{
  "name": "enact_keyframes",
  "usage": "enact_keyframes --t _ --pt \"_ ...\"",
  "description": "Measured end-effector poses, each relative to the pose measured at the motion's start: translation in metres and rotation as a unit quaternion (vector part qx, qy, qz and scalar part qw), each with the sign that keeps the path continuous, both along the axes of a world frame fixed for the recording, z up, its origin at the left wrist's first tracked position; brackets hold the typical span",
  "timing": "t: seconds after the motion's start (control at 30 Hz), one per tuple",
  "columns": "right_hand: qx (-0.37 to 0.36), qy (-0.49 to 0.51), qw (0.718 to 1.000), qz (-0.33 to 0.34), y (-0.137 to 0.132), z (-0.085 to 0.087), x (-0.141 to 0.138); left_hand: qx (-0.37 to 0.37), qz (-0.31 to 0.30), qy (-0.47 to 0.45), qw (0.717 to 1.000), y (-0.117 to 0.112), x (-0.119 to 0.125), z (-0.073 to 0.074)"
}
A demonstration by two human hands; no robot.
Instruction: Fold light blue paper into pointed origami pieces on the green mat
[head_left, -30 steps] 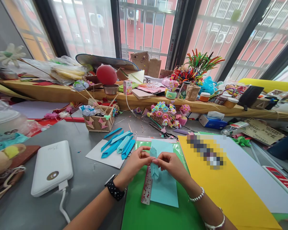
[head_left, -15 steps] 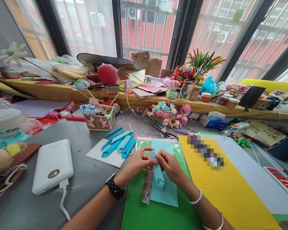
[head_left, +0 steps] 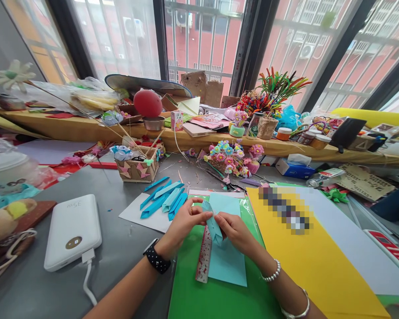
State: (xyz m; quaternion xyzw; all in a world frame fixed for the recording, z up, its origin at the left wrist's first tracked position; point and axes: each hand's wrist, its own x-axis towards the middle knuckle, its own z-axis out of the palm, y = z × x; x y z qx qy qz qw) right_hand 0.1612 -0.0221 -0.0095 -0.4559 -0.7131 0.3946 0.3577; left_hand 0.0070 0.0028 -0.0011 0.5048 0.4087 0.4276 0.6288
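Note:
My left hand (head_left: pixel 183 223) and my right hand (head_left: pixel 235 230) both pinch a narrow folded light-blue paper piece (head_left: pixel 213 225) above the table. The left fingers grip its upper end and the right fingers its lower half. Under the hands lies a light-blue paper sheet (head_left: pixel 228 261) on a green sheet (head_left: pixel 216 297), with a patterned ruler (head_left: pixel 204 259) along its left edge. Several finished blue folded strips (head_left: pixel 164 199) rest on a white sheet (head_left: pixel 146 217) just left of my left hand.
A white power bank (head_left: pixel 72 231) with a cable lies at the left. Yellow paper (head_left: pixel 312 257) and white paper (head_left: pixel 349 248) cover the right. A small basket (head_left: pixel 138 168), paper flowers (head_left: pixel 229 157), scissors and craft clutter fill the far table and window ledge.
The folded blue piece went from upright to slanted, its top tipped to the left. Both hands shifted slightly left and lower while keeping hold of it.

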Motion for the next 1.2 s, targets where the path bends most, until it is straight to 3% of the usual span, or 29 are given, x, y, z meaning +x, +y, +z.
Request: enact_keyframes --t 0.23,0.47,0.57,0.87,1.07,1.2 --pt "-0.013 0.03 0.999 -0.017 -0.0002 -0.0035 -0.0026 0.009 0.008 0.001 1.0 -0.0011 -0.0005 0.0035" --pt "0.088 -0.067 0.991 -0.069 -0.0016 -0.0027 -0.0058 -0.008 0.017 -0.005 1.0 -0.0011 0.0009 0.0029" --pt "0.101 -0.097 0.988 -0.061 -0.0002 -0.0029 -0.0038 -0.015 0.01 0.003 1.0 -0.0006 0.0004 0.0034" --pt "0.052 -0.036 0.996 -0.063 0.0011 0.002 0.003 0.043 -0.112 0.047 0.992 -0.0037 0.0033 -0.002" --pt "0.091 -0.051 0.99 -0.095 -0.0025 0.0002 -0.0032 0.044 -0.124 0.041 0.99 -0.0047 0.0038 -0.0028" --pt "0.079 -0.03 0.991 -0.103 -0.0016 -0.0002 -0.0022 0.031 -0.112 0.029 0.993 -0.0033 0.0038 -0.0022"
